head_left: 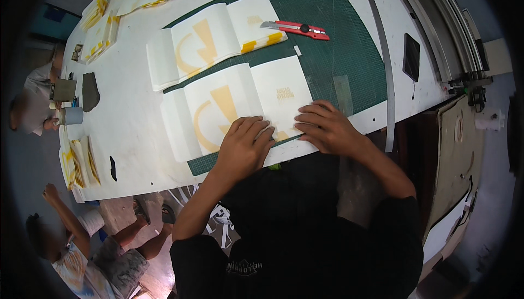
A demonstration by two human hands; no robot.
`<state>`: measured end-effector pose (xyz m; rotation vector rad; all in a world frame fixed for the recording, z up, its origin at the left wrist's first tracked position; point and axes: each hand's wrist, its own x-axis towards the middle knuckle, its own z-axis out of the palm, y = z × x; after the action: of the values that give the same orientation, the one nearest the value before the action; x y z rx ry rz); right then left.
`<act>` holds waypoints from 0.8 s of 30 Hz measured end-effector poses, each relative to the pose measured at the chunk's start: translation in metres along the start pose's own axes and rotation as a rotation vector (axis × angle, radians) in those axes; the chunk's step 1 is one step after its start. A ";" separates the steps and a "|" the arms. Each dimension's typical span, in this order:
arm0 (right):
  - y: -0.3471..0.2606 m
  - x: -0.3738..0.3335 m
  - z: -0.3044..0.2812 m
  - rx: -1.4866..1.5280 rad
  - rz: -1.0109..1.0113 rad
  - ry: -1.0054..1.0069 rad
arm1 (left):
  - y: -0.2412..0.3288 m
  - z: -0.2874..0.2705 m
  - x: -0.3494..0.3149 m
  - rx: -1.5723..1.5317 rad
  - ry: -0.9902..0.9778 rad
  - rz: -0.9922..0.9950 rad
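Observation:
A white printed paper sheet [232, 100] with fold lines and pale orange shapes lies on the green cutting mat [355, 48]. My left hand [248, 143] rests on its near edge, fingers slightly bent and side by side. At the near right corner, the fingers of my right hand [327, 127] lie apart on the paper. Both thumbs are mostly hidden. Beyond it lies a similar folded sheet [199, 42] with a yellow-striped edge. A red utility knife [303, 29], blade out, rests partly across that sheet's right side and the mat.
A long metal ruler [382, 53] and a dark phone [411, 59] lie to the right, near a metal machine rail [436, 26]. Yellow-striped paper stacks [101, 37] and a grey piece [90, 91] are at left. Two people [41, 97] are beyond the table's left side.

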<state>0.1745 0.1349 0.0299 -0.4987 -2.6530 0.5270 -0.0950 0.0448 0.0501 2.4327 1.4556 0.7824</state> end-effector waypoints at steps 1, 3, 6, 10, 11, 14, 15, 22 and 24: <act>-0.001 -0.003 0.003 0.004 0.003 0.000 | 0.001 0.003 -0.004 0.008 -0.006 -0.010; 0.001 -0.003 0.005 0.003 0.004 0.010 | 0.000 0.005 -0.006 0.013 -0.010 -0.027; 0.004 -0.005 0.004 -0.006 -0.006 -0.005 | 0.000 0.007 -0.011 -0.003 -0.013 -0.054; 0.004 -0.005 0.007 -0.011 -0.002 0.023 | 0.000 0.008 -0.013 0.002 -0.004 -0.057; 0.003 -0.004 0.006 -0.018 0.003 0.027 | 0.001 0.008 -0.013 0.007 0.002 -0.056; 0.003 -0.004 0.008 -0.035 -0.012 0.039 | 0.001 0.011 -0.016 0.024 0.015 -0.056; 0.003 -0.004 0.008 -0.041 -0.020 0.042 | 0.001 0.012 -0.016 0.025 0.017 -0.060; -0.007 -0.001 -0.001 0.016 0.095 0.175 | 0.014 0.008 -0.025 0.038 0.148 -0.164; -0.010 -0.014 -0.012 0.070 0.261 0.296 | 0.035 0.008 -0.028 -0.133 0.209 -0.342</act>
<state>0.1895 0.1237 0.0401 -0.8385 -2.2946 0.5702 -0.0751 0.0040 0.0488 1.9782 1.7682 1.0362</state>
